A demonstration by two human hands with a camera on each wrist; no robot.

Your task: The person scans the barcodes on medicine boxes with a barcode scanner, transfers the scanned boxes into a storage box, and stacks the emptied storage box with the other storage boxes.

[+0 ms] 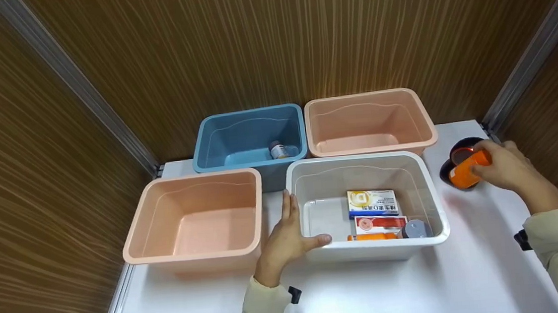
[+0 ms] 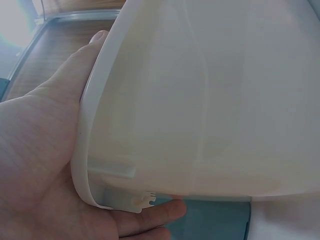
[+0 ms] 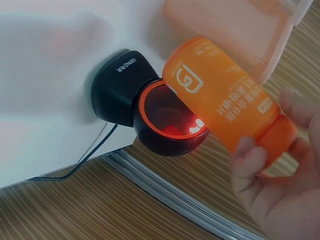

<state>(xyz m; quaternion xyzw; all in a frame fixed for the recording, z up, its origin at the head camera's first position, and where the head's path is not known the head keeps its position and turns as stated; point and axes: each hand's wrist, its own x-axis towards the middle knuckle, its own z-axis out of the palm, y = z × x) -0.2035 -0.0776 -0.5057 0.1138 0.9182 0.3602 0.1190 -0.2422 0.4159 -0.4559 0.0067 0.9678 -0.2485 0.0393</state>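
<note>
My right hand point(image 1: 506, 166) pinches an orange bottle point(image 1: 463, 171) near its cap end. It tilts in front of a black scanner point(image 3: 120, 85) with an orange-ringed round window, which glows red in the right wrist view. White print and a logo cover the bottle's side. On the left, my other hand point(image 1: 285, 240) spreads its straight fingers and thumb around the near left corner of a white bin point(image 1: 304, 163). Inside that bin lie a vitamin D box point(image 1: 372, 202), a red and white box point(image 1: 381, 223), an orange item point(image 1: 372, 236) and a grey-capped bottle point(image 1: 416, 228).
A pink bin point(image 1: 137, 227) stands left of the white one. Behind are a blue bin point(image 1: 198, 143) holding a small bottle point(image 1: 277, 149), and another pink bin point(image 1: 420, 115). Wood-grain panels point(image 1: 230, 46) enclose the white table point(image 1: 364, 294). A black cable point(image 3: 75, 172) trails from the scanner.
</note>
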